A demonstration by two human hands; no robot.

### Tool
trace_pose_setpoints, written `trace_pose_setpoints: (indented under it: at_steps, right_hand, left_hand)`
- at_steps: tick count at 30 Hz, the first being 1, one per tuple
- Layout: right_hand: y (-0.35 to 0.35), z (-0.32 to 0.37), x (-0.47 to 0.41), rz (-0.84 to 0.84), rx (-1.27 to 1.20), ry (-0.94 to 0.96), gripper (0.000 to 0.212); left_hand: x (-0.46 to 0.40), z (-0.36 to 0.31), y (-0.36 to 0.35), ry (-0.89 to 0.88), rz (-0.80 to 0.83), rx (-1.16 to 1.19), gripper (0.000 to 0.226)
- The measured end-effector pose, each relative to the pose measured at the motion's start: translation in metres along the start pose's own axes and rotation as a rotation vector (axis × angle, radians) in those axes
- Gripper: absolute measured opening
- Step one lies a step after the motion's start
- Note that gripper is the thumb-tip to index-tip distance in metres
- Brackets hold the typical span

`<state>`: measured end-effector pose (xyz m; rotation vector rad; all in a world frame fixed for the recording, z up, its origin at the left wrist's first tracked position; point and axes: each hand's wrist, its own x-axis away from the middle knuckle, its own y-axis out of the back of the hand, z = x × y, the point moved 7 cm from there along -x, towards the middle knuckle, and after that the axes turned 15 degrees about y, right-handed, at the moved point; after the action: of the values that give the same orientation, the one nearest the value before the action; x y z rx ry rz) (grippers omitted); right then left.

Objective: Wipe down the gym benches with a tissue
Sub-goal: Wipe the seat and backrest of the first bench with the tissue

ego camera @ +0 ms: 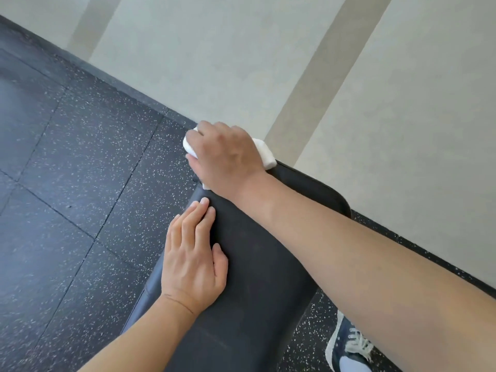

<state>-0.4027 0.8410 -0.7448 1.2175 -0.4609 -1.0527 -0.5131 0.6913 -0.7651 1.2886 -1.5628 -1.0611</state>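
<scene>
Head camera looked down on a black padded vinyl bench (257, 264) running from 6 toward 1 o'clock over dark speckled rubber floor tiles (80, 157), with a pale grey wall (241, 63) at 12. Right hand (225, 157) curled its grip over a white folded tissue (265, 153) at the bench's far end. Left hand (192, 261) lay flat, fingers together, on the bench's 9 o'clock edge. A blue laced sneaker (346, 347) stood at 5.

Wall (268, 63) just beyond bench (255, 264) end; open floor (67, 183) leftward
</scene>
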Motion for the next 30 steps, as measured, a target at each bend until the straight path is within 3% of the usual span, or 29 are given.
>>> trace_pose_setpoints:
  at_steps: [6,12,16,21,26,30]
  right_hand:
    - [-0.001,0.005,0.011,0.105,-0.042,0.153,0.022]
    - [0.054,-0.008,0.150,-0.050,-0.014,0.209,0.012]
    - [0.064,-0.015,0.197,-0.081,-0.018,0.174,0.018]
    - [0.047,-0.003,0.149,-0.094,0.066,0.041,0.017]
    - [0.022,0.009,0.066,-0.086,-0.011,-0.095,0.034]
    - [0.014,0.015,0.053,-0.105,0.006,-0.132,0.037]
  left_hand:
    - [-0.001,-0.003,0.000,-0.003,0.004,-0.028,0.061]
    - [-0.002,-0.005,0.000,-0.012,0.000,-0.035,0.060]
    - [-0.002,-0.005,-0.001,-0.011,0.011,-0.023,0.060]
    - [-0.001,-0.003,0.000,-0.002,-0.001,-0.008,0.059]
    - [0.000,-0.005,0.003,-0.001,-0.013,0.012,0.059]
    - [0.000,-0.006,0.006,-0.005,-0.012,0.057,0.058]
